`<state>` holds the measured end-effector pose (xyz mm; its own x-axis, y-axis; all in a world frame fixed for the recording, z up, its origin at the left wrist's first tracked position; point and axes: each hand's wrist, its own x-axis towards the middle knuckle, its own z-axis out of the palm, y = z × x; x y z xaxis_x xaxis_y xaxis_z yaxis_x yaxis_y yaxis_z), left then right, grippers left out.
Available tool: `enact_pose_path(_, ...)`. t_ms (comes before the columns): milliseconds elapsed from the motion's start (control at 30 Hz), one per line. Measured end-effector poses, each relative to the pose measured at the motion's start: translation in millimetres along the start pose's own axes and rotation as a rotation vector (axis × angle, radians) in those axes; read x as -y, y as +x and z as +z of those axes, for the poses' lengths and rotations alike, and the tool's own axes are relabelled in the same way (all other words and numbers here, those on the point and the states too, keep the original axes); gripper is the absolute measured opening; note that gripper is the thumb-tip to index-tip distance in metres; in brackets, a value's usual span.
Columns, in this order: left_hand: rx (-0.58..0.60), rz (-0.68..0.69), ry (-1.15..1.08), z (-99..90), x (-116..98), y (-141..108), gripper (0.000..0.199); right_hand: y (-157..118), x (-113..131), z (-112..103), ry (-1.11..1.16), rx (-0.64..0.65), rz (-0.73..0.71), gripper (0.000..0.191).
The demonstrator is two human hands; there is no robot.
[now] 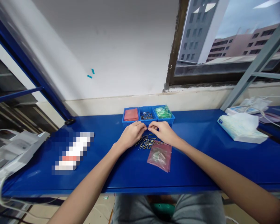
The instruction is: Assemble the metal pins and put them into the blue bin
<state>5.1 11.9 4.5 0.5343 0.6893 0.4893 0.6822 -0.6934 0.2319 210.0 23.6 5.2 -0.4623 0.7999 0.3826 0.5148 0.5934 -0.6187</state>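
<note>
My left hand [133, 133] and my right hand [163, 131] meet fingertip to fingertip above the blue table. Both are closed in a pinch, and whatever small piece they hold between them is too small to name. Below them lies a loose pile of thin metal pins [147, 142], some with a brassy tint. A pink plastic bag [159, 156] with small clear pieces inside lies just in front of the pile. Behind my hands stand three joined blue bins: the left bin holds pink bags [131, 114], the middle one metal pins [147, 115], the right one green-tinted clear packets [163, 112].
A tissue pack [241, 127] lies on the right of the blue table [196, 124]. White devices with cables [18, 149] stand at the left edge. A blurred-out item [76, 152] lies left of my arm. A wall and window rise behind.
</note>
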Motion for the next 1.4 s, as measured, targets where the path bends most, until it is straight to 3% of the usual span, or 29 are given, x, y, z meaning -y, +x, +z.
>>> enact_pose_path(267, -0.049, 0.012, -0.059, 0.3, -1, 0, 0.02, -1, 0, 5, 0.009, 0.004, -0.002, 0.015)
enact_pose_path(600, -0.109, 0.046, -0.011, -0.1, 1, -1, 0.013, -1, 7, 4, 0.295, -0.007, 0.133, 0.022)
enact_pose_path(733, -0.084, -0.025, -0.081, 0.9, 1, 0, 0.01, 2, 4, 3, 0.467, 0.024, 0.172, 0.025)
enact_pose_path(833, -0.103, -0.101, -0.195, 2.8, 1, 0, 0.007, 3, 0, 4, 0.459, 0.008, 0.197, 0.016)
enact_pose_path(967, -0.161, -0.135, -0.323, 4.8, -4, 2, 0.027, 2, -3, 7, 0.39, 0.058, 0.173, 0.01)
enact_pose_path(1267, -0.205, -0.231, -0.455, 9.0, -10, 3, 0.01, 0, -3, 8, 0.262, 0.04, 0.088, 0.015)
enact_pose_path(1400, -0.188, -0.201, -0.367, 6.3, -9, 3, 0.01, 1, -4, 8, 0.246, -0.016, 0.077, 0.015)
